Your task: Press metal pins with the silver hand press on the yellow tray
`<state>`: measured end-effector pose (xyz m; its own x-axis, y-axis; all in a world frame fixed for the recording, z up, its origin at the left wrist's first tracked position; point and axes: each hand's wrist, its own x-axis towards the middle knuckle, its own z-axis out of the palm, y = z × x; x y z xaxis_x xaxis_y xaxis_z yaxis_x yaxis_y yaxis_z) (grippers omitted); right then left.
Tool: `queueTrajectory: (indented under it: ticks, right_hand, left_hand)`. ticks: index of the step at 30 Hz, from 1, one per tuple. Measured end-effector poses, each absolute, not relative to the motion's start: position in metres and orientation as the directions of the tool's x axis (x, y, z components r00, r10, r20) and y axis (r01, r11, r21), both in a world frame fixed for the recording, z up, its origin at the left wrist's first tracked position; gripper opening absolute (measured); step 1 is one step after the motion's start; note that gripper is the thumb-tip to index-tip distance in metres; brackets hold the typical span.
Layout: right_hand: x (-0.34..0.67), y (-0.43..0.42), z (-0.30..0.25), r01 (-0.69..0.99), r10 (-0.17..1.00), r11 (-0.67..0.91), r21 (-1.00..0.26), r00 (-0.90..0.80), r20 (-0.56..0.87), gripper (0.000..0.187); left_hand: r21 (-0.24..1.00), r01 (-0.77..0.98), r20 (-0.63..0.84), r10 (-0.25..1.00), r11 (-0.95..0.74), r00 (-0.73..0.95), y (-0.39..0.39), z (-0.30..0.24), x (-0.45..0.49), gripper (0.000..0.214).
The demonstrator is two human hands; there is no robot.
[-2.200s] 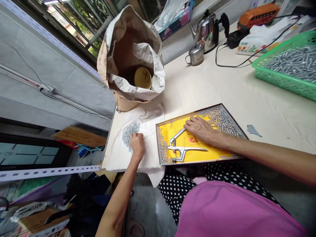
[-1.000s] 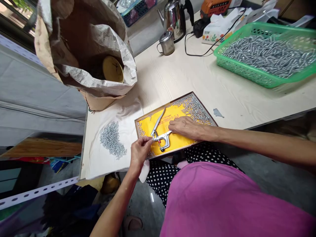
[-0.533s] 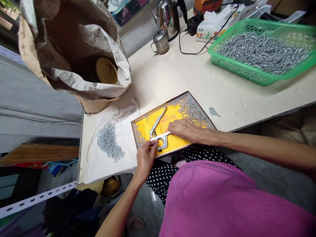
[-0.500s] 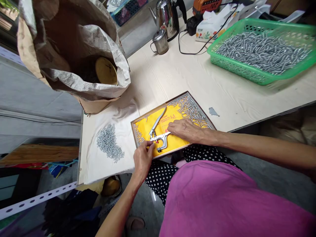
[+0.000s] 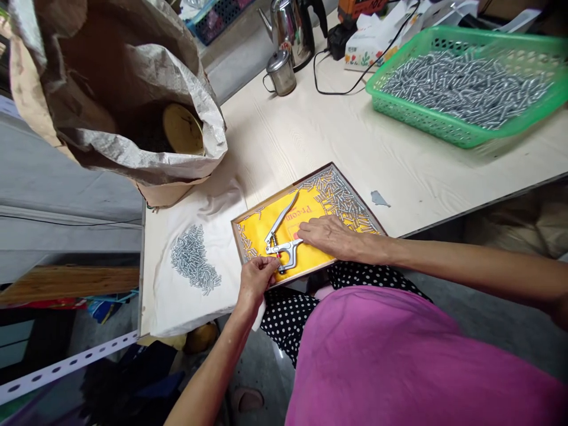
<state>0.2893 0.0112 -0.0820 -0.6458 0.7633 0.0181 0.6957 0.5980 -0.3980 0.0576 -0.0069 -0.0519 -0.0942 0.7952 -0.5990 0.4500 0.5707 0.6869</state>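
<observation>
A pair of silver snap-fastener pliers [image 5: 291, 251] lies over a yellow sheet in a shallow tray [image 5: 267, 202]. Its upper handle is spread away from the body, and a spring shows between them. My right hand [image 5: 326, 236] is closed round the other handle, which its fingers mostly hide. At the jaw end, beside a small red part, my left hand [image 5: 256, 277] has thumb and forefinger pinched together. Whatever the left fingertips hold is too small to make out. Small metal pins [image 5: 344, 198] lie heaped at the tray's far right, with more along its left side.
Left of the tray, a pile of metal pins [image 5: 194, 260] rests on white cloth [image 5: 166, 307]. A large open sack [image 5: 177, 168] stands behind it. A green basket [image 5: 426, 127] full of metal pieces, a lidded metal cup [image 5: 281, 77] and a kettle [image 5: 288, 35] occupy the back.
My left fingertips have moved in to the pliers' jaw, closer to the red part. My right hand keeps its hold on the handle. The whole view has shifted slightly.
</observation>
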Motion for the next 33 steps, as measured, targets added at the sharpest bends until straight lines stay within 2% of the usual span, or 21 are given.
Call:
queueTrajectory:
  ticks: [7,14,20,23,25,29,31,33]
  right_hand:
    - [0.29,0.011,-0.087,0.691,0.762,0.602,-0.4,-0.647,0.029,0.018]
    - [0.288,0.008,-0.112,0.654,0.747,0.651,-0.386,-0.641,0.175,0.017]
    - [0.29,-0.001,-0.115,0.65,0.746,0.65,-0.395,-0.644,0.168,0.022]
    - [0.295,0.004,-0.1,0.648,0.739,0.643,-0.409,-0.665,0.107,0.016]
    - [0.298,0.015,-0.091,0.66,0.737,0.643,-0.388,-0.672,0.078,0.029]
    - [0.299,0.045,-0.085,0.691,0.737,0.672,-0.268,-0.659,0.151,0.079]
    - [0.297,0.055,-0.086,0.678,0.714,0.698,-0.231,-0.686,0.141,0.085]
    - [0.294,0.058,-0.086,0.678,0.707,0.703,-0.218,-0.699,0.106,0.082]
  left_hand:
    - [0.588,0.537,-0.69,0.722,0.605,-0.058,0.005,-0.049,0.058,0.036]
    - [0.552,0.595,-0.732,0.681,0.585,0.009,0.008,-0.049,0.057,0.037]
    - [0.553,0.611,-0.706,0.708,0.567,-0.017,0.001,-0.051,0.057,0.035]
    - [0.549,0.603,-0.698,0.715,0.579,-0.05,-0.002,-0.052,0.057,0.032]
    - [0.549,0.603,-0.694,0.718,0.578,-0.056,-0.003,-0.052,0.057,0.031]
    - [0.551,0.604,-0.688,0.723,0.576,-0.061,-0.004,-0.05,0.059,0.032]
    - [0.551,0.604,-0.688,0.723,0.576,-0.061,-0.004,-0.05,0.059,0.033]
    - [0.552,0.608,-0.685,0.726,0.57,-0.059,-0.003,-0.05,0.059,0.035]
